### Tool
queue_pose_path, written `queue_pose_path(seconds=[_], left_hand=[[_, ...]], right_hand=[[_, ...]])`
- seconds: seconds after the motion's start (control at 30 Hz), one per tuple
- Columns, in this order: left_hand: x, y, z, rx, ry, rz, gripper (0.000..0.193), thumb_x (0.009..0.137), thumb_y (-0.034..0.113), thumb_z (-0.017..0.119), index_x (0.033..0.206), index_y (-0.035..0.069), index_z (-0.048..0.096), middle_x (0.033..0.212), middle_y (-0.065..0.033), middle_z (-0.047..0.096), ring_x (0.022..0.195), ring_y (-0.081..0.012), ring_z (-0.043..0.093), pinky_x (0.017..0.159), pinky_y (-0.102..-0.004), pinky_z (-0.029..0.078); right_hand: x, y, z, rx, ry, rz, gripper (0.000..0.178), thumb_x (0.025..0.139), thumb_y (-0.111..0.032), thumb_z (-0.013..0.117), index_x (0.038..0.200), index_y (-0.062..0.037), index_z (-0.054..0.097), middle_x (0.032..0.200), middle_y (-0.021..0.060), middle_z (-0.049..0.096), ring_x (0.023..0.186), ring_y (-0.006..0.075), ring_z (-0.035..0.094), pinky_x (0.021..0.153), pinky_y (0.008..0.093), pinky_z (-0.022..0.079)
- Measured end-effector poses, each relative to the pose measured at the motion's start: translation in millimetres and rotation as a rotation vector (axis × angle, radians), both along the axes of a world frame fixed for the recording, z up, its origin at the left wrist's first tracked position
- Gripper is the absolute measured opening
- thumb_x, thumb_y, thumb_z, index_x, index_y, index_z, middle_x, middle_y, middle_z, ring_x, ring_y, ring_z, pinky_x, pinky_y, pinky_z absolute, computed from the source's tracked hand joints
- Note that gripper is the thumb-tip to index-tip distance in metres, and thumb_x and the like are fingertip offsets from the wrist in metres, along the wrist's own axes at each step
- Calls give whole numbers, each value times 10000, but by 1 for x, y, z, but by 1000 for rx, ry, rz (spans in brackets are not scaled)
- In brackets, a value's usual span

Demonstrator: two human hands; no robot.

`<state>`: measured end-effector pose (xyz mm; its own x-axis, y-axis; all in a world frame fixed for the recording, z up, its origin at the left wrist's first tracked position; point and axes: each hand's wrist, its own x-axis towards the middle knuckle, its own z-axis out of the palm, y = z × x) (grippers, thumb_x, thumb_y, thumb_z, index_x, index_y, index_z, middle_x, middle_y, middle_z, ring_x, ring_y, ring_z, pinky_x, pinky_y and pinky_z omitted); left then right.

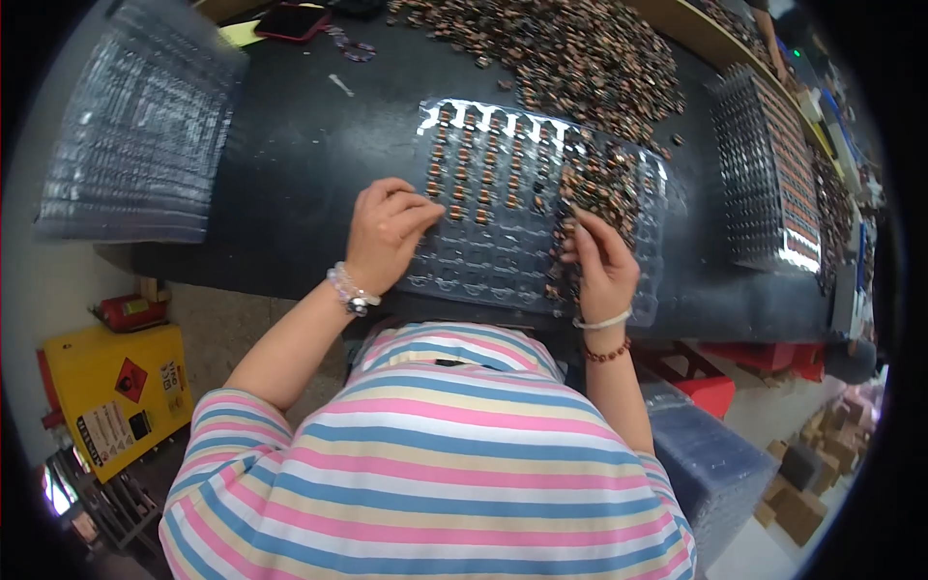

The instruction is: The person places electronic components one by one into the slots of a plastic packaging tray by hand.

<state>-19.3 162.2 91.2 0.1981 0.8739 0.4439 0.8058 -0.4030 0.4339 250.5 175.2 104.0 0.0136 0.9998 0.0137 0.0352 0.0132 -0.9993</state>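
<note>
A clear plastic tray (pixel 464 266) with rows of moulded pockets lies in front of me on the dark table. Small copper-and-black parts (pixel 488 159) fill several columns in its far left portion, while a loose heap of the same parts (pixel 599 188) covers its right portion. My left hand (pixel 391 227) is at the tray's left edge, fingertips pinched together beside the lowest filled pockets. Whatever those fingertips hold is too small to make out. Over the near left side of the loose heap, my right hand (pixel 604 266) has thumb and fingers drawn together; their contents cannot be made out.
A large pile of small parts (pixel 580 58) spreads across the table's far side. Stacked clear trays (pixel 145 126) stand at the left, and a stack of filled trays (pixel 768 164) at the right. A phone (pixel 292 22) lies at the far left. A yellow cabinet (pixel 121 396) stands below left.
</note>
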Motion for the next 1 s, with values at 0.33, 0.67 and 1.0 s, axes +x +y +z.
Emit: queue_pose_path(seconds=[0.33, 0.67, 1.0], left_hand=[[1, -4, -9, -107, -225, 65, 136, 758, 63, 699, 875, 124, 734, 904, 3, 712, 1083, -245, 557, 949, -386, 385], [13, 10, 9, -51, -45, 86, 147, 762, 57, 679, 901, 96, 708, 858, -24, 684, 1004, -252, 571, 904, -399, 403], [94, 73, -12, -43, -84, -157, 114, 774, 98, 672, 887, 88, 679, 1012, -58, 618, 1075, -278, 502, 926, -403, 420]], right_hand=[[2, -7, -14, -65, 116, 28, 199, 930, -23, 557, 1110, 48, 605, 1009, 100, 655, 873, 169, 663, 737, 258, 565], [1, -3, -14, -84, 170, 13, 195, 923, -26, 572, 1101, 45, 604, 983, 101, 656, 858, 169, 665, 717, 247, 566], [-1, -17, -2, 119, -165, 25, 152, 906, 14, 572, 1037, 47, 640, 914, 82, 652, 792, 128, 648, 645, 227, 546]])
